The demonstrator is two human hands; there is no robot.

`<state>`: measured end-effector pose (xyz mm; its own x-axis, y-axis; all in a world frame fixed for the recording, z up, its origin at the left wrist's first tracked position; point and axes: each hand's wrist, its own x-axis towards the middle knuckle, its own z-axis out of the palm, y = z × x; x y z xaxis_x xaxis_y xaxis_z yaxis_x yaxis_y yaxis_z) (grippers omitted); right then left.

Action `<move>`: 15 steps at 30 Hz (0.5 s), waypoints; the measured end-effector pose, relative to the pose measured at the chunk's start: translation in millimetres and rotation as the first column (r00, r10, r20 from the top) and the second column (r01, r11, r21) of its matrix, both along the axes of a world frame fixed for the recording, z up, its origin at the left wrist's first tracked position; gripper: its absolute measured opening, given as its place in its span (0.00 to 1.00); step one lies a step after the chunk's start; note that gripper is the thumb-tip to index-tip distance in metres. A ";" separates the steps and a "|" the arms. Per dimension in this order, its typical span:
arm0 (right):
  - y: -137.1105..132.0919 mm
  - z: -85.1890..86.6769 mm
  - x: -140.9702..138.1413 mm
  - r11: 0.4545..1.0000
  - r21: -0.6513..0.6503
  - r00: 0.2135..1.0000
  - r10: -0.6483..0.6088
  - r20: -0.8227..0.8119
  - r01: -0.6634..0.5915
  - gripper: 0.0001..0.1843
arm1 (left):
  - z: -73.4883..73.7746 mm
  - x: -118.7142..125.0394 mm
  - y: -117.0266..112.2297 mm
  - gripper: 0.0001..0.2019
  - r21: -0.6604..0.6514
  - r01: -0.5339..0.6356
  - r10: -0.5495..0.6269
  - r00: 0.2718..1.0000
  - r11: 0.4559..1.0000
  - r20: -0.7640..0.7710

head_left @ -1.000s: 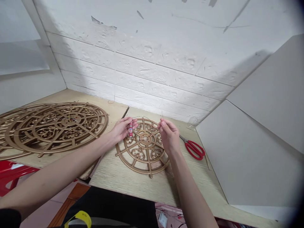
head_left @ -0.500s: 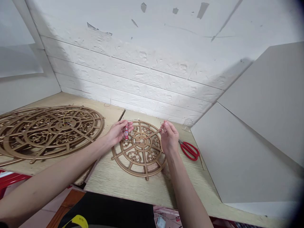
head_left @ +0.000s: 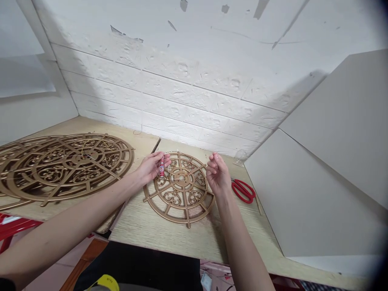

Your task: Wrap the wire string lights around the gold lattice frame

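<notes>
My left hand (head_left: pixel 153 167) is closed with a small red tube (head_left: pixel 161 166) held upright against the fingers; it bears a white-and-blue printed label. Below and beside it lies a round gold openwork ornament (head_left: pixel 188 220) with scrollwork and spokes, flat on the table. A thin strand (head_left: pixel 184 176) shows near the ornament's hub. To the right of the ornament, my right hand (head_left: pixel 217 171) is raised in a pinch, fingers curled together. What it pinches, if anything, is too fine to make out.
Red-handled scissors (head_left: pixel 243 190) lie right of my right hand. More gold round ornaments (head_left: pixel 87 188) are stacked at the left, with a yellowish strand (head_left: pixel 91 142) on top. A small clear plastic piece (head_left: pixel 240 157) sits by the white wall (head_left: pixel 182 97). White panels (head_left: pixel 281 202) border the right side.
My right hand has shifted slightly right and turned, its fingers more curled. The thin brown strand seen between the ornament's hub and that hand no longer shows clearly. My left hand keeps the tube.
</notes>
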<state>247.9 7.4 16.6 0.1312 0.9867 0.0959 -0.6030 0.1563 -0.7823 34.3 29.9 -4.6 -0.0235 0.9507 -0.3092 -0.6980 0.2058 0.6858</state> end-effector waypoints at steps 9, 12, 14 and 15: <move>-23.7 -20.1 -47.4 0.937 0.155 0.732 0.134 0.668 -0.313 0.08 | -2.9 0.1 0.8 0.07 0.007 -0.004 0.004 1.000 1.000 0.021; -27.6 -29.1 -60.1 0.919 0.239 0.566 -0.022 0.824 -0.313 0.07 | -2.8 0.9 0.2 0.08 0.026 -0.010 0.010 1.000 1.000 0.022; -27.3 -34.4 -64.2 0.910 0.281 0.496 -0.100 0.863 -0.306 0.07 | -2.2 1.8 -0.6 0.09 0.033 -0.008 0.008 1.000 0.999 0.024; -26.8 -36.7 -65.4 0.909 0.286 0.487 -0.110 0.867 -0.304 0.07 | -1.7 2.4 -1.1 0.09 0.032 -0.006 0.005 1.000 0.999 0.022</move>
